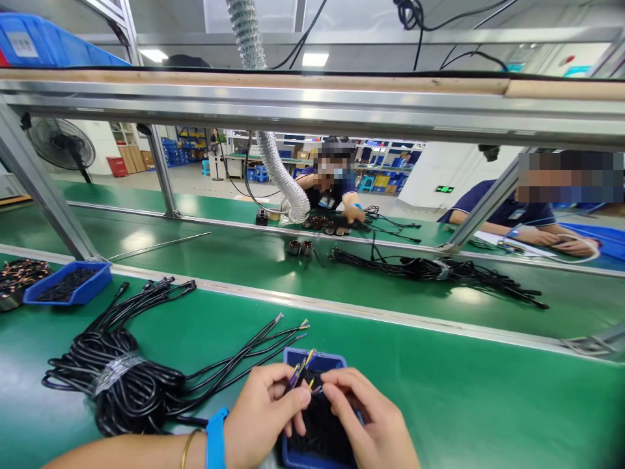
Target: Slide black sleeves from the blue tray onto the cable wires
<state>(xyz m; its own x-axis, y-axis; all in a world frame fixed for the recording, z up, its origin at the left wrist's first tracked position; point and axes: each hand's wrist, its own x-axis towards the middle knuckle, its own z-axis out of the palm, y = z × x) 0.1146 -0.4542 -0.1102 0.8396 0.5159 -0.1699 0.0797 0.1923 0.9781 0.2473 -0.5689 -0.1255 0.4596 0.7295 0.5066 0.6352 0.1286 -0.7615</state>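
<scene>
Above a blue bin (288, 453) of small black pieces, my left hand (266, 410) is closed on black cable ends with yellow and purple wires (309, 358) sticking up. A blue band and a thin bracelet circle the left wrist. My right hand (364, 413) pinches at one of the wire tips from the right; whatever small piece lies between its fingertips is too small to make out. The fingertips of both hands are close together. To the left lies a tied bundle of black cables (122, 384), several of its wire ends pointing right.
A blue tray of black pieces (92, 286) and copper-coloured parts (22, 277) sit at the far left. Metal frame bars (312, 107) cross ahead. Beyond them lie another cable bundle (439, 267), a flexible duct (280, 172) and two people at work.
</scene>
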